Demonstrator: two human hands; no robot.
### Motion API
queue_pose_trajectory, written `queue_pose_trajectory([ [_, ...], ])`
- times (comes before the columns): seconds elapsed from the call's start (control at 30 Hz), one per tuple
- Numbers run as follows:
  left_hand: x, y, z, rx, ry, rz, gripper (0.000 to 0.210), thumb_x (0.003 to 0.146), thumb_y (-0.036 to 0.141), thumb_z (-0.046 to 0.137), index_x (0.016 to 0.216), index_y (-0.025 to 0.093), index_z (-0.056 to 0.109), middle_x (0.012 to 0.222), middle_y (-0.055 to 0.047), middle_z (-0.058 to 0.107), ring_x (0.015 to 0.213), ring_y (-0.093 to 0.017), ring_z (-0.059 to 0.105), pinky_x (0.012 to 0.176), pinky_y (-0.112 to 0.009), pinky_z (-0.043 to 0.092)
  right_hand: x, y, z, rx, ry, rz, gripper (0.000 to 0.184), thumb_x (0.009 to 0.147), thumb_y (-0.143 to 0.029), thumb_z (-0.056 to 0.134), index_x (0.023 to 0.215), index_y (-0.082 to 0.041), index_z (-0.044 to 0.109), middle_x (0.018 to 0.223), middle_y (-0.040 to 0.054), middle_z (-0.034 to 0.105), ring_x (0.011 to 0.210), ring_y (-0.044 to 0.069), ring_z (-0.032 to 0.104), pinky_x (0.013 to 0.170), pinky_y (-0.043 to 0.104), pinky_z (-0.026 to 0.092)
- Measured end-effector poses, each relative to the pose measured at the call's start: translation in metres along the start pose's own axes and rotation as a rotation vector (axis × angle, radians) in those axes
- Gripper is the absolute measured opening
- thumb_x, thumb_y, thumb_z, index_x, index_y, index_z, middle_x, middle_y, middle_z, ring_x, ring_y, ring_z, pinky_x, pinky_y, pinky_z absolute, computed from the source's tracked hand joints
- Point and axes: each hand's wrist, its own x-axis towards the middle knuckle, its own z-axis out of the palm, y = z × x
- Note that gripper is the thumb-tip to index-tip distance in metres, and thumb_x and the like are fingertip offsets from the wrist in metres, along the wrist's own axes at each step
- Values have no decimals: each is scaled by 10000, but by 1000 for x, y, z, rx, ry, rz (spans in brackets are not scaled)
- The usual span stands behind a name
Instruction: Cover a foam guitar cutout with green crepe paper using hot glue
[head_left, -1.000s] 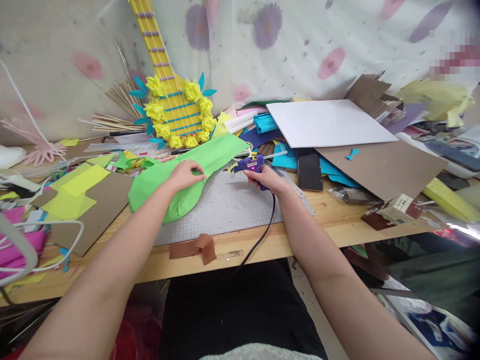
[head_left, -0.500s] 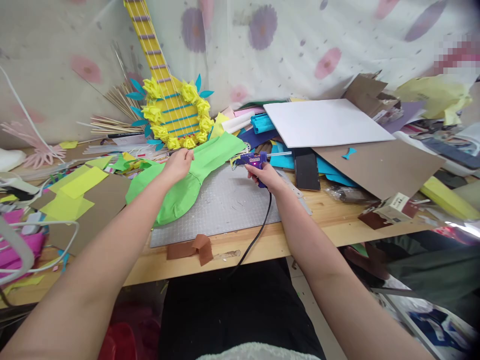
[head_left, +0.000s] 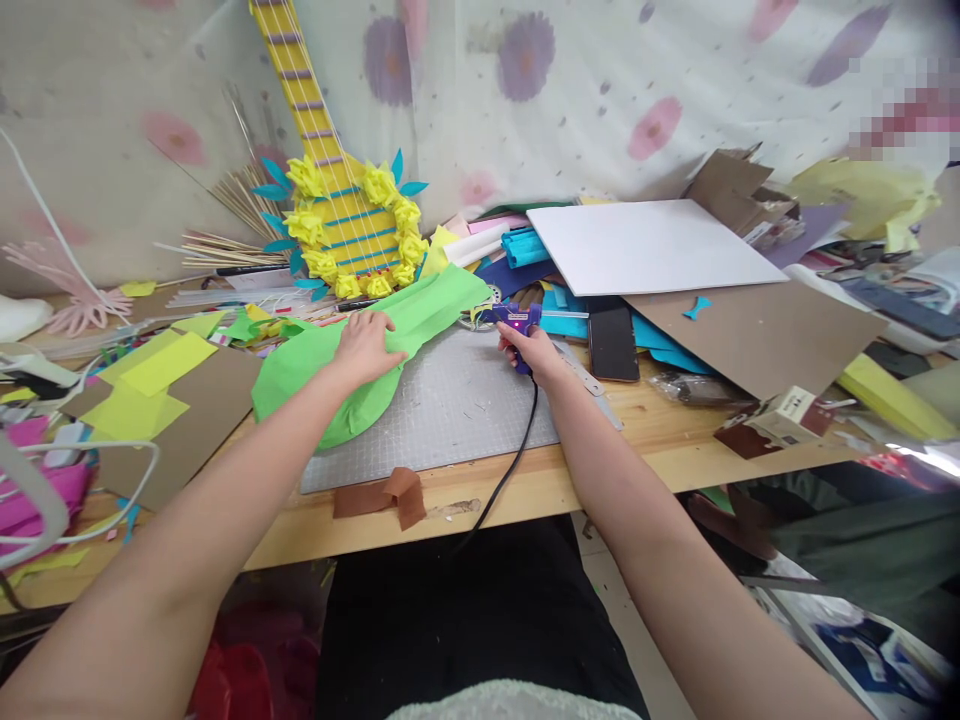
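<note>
A bright green guitar-shaped piece point(head_left: 300, 385), covered in crepe-like paper, lies on the grey cutting mat point(head_left: 465, 400). My left hand point(head_left: 366, 347) rests on its upper side with fingers and thumb spread. My right hand point(head_left: 527, 350) grips a purple glue gun point(head_left: 516, 322) by its handle. A clear glue stick juts from the gun's back, and its nozzle points left, close to the narrow end of the green piece. From the handle a black cord point(head_left: 514, 465) runs down over the table edge.
A yellow paper guitar point(head_left: 360, 235) with yellow flowers leans at the back. To the right lie a phone point(head_left: 613, 340), a white board point(head_left: 652, 245), brown cardboard point(head_left: 765, 330) and a small box point(head_left: 784, 418). Yellow paper sheets point(head_left: 154, 385) lie left; brown strips point(head_left: 382, 498) sit near the front edge.
My left hand has opened from a closed pinch at the green piece's far edge and come down flatter onto it. My right hand and the glue gun have shifted slightly right.
</note>
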Motion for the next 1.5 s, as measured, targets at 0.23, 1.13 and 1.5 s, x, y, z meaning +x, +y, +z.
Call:
queue_pose_trajectory([
  [0.23, -2, 6, 5, 47, -61, -41, 456, 731, 278, 630, 1147, 148, 496, 1218, -131, 551, 1192, -275, 465, 1005, -361, 367, 0, 3, 3, -22, -32, -32, 419, 650, -528, 770, 686, -182, 536, 619, -8, 592, 444, 50, 424, 364, 189, 350],
  [1.13, -17, 6, 15, 30, 59, -105, 313, 734, 364, 673, 997, 199, 630, 1125, -111, 592, 1138, -299, 498, 1012, -419, 388, -3, -2, 5, -19, -23, -10, 328, 738, -433, 732, 691, -179, 530, 617, -8, 597, 436, 47, 415, 368, 185, 340],
  [1.5, 8, -14, -19, -95, 130, -320, 386, 935, 333, 285, 928, 172, 635, 1063, -153, 663, 1046, -290, 593, 890, -409, 450, -1, -9, -25, -206, -8, -83, 305, 672, -451, 746, 719, -173, 629, 705, 31, 669, 485, 67, 442, 405, 206, 356],
])
